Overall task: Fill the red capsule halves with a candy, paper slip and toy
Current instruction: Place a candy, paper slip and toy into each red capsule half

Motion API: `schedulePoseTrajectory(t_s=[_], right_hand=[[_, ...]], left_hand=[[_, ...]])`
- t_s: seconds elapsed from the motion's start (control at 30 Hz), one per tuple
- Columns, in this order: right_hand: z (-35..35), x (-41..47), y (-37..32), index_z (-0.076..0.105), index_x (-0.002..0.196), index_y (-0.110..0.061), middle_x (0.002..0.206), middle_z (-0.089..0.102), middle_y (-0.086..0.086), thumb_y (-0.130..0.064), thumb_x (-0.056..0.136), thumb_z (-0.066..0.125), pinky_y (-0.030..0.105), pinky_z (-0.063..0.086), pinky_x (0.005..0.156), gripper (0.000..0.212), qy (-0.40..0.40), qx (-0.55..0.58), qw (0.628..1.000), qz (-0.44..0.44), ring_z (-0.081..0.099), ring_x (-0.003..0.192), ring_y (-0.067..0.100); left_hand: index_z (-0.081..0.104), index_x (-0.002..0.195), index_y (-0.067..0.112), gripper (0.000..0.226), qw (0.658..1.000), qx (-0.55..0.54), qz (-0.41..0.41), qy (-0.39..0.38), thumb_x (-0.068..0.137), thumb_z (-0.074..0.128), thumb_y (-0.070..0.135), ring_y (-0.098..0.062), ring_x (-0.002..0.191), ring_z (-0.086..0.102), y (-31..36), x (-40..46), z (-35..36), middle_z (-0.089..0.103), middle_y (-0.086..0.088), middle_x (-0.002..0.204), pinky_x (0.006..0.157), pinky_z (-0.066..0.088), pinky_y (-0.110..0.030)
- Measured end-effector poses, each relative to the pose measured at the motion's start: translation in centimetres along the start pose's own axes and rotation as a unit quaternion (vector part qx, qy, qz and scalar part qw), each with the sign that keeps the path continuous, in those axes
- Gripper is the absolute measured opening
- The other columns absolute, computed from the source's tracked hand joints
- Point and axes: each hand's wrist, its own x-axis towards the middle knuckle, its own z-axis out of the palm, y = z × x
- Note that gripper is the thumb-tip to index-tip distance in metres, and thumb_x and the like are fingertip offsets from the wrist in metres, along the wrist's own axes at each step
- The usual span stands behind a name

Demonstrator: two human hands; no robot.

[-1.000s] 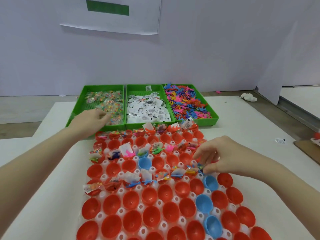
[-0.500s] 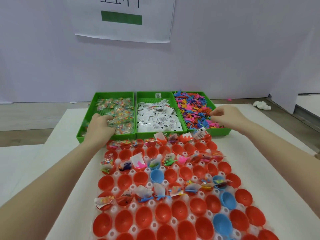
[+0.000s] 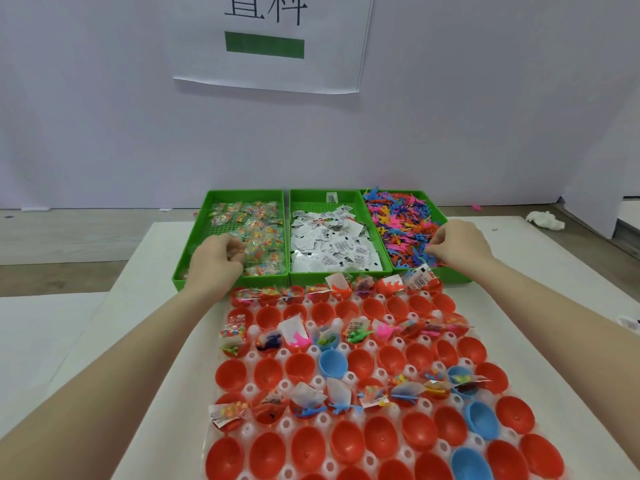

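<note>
Reaching hands dig into green trays beneath a wall sign reading "科".

Both forearms are bare from the bottom edge of the view up to the wrists, with no sleeves showing. The left hand and right hand wear nothing.

Sitting behind the capsule tray: candy bin at left, paper slip bin in middle, toy bin at right.
</note>
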Motion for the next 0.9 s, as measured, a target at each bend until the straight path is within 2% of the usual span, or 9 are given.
schedulePoseTrajectory(t_s=[0.13, 0.27, 0.33, 0.4, 0.47, 0.53, 0.63, 0.77, 0.9], right_hand=[[-0.1, 0.0, -1.7, 0.062, 0.095, -0.006, 0.097, 0.065, 0.009, -0.013, 0.092, 0.052, 0.030, 0.040, 0.067, 0.013, 0.085, 0.101, 0.990, -0.041, 0.054, 0.073, 0.018], [0.1, -0.7, -5.4, 0.052, 0.105, -0.012, 0.078, 0.056, 0.003, -0.005, 0.094, 0.035, 0.023, 0.034, 0.044, 0.022, -0.059, 0.157, 0.976, -0.136, 0.042, 0.049, 0.011], [0.0, -1.3, -7.0, 0.053, 0.113, -0.012, 0.085, 0.059, 0.002, -0.012, 0.094, 0.035, 0.027, 0.041, 0.052, 0.026, -0.136, 0.099, 0.969, -0.182, 0.053, 0.059, 0.014], [0.3, -1.6, -8.1, 0.050, 0.124, -0.009, 0.110, 0.061, 0.007, -0.026, 0.092, 0.044, 0.033, 0.049, 0.073, 0.036, -0.189, -0.022, 0.961, -0.201, 0.060, 0.090, 0.021], [0.7, -1.6, -8.5, 0.055, 0.117, -0.001, 0.109, 0.063, 0.014, -0.029, 0.087, 0.054, 0.039, 0.051, 0.079, 0.041, -0.221, -0.092, 0.953, -0.188, 0.060, 0.098, 0.028], [1.2, -1.6, -8.5, 0.063, 0.097, 0.003, 0.093, 0.065, 0.017, -0.025, 0.082, 0.061, 0.038, 0.052, 0.071, 0.032, -0.222, -0.089, 0.955, -0.174, 0.062, 0.087, 0.035], [1.4, -1.4, -8.0, 0.064, 0.103, 0.002, 0.113, 0.064, 0.017, -0.022, 0.075, 0.072, 0.041, 0.053, 0.081, 0.037, -0.161, -0.051, 0.974, -0.153, 0.060, 0.102, 0.033], [0.6, -1.5, -7.3, 0.060, 0.064, -0.023, 0.062, 0.054, -0.011, -0.039, 0.074, 0.074, 0.025, 0.035, 0.057, 0.023, -0.076, 0.046, 0.985, -0.146, 0.047, 0.059, 0.008], [0.1, -1.5, -7.6, 0.062, 0.060, -0.006, 0.042, 0.030, -0.005, -0.033, 0.090, 0.055, 0.025, 0.036, 0.051, 0.042, -0.054, 0.090, 0.979, -0.178, 0.028, 0.039, 0.010]], left_hand=[[0.051, 0.122, 0.001, 0.031, 1.000, 0.007, -0.018, 0.000, 0.093, 0.044, 0.004, -0.020, 0.093, 0.045, 0.0, 0.4, -0.1, 0.046, -0.016, 0.120, 0.079, 0.038, -0.029], [0.054, 0.116, 0.003, 0.026, 1.000, 0.012, -0.016, -0.012, 0.095, 0.039, 0.006, -0.018, 0.093, 0.043, -0.2, 0.5, 0.1, 0.041, -0.014, 0.122, 0.078, 0.037, -0.028], [0.054, 0.116, 0.003, 0.026, 0.999, 0.035, -0.007, -0.013, 0.096, 0.037, 0.008, -0.018, 0.093, 0.041, -0.3, 0.4, 0.2, 0.043, -0.014, 0.119, 0.081, 0.033, -0.028], [0.053, 0.118, 0.002, 0.027, 0.999, 0.052, -0.001, -0.013, 0.097, 0.037, 0.009, -0.018, 0.093, 0.040, -0.4, 0.4, 0.2, 0.046, -0.014, 0.117, 0.081, 0.030, -0.027], [0.053, 0.118, 0.002, 0.027, 0.998, 0.061, 0.004, -0.015, 0.098, 0.038, 0.009, -0.020, 0.096, 0.043, -0.4, 0.4, 0.2, 0.048, -0.014, 0.115, 0.081, 0.030, -0.027], [0.056, 0.113, 0.002, 0.023, 0.998, 0.057, 0.011, -0.012, 0.097, 0.041, 0.011, -0.019, 0.095, 0.044, -0.4, 0.4, 0.2, 0.048, -0.011, 0.108, 0.082, 0.031, -0.027], [0.061, 0.101, 0.001, 0.017, 0.999, 0.034, 0.016, -0.011, 0.094, 0.049, 0.012, -0.020, 0.090, 0.049, -0.3, 0.3, 0.1, 0.054, -0.010, 0.102, 0.080, 0.037, -0.029], [0.066, 0.109, -0.002, 0.025, 0.999, 0.004, 0.033, 0.001, 0.089, 0.059, 0.012, -0.025, 0.097, 0.057, 0.0, 0.0, 0.0, 0.065, -0.016, 0.111, 0.085, 0.041, -0.031], [0.064, 0.113, -0.002, 0.030, 0.999, -0.012, 0.039, 0.021, 0.088, 0.060, 0.015, -0.020, 0.086, 0.051, 0.0, -0.2, 0.1, 0.063, -0.015, 0.098, 0.077, 0.035, -0.026]])
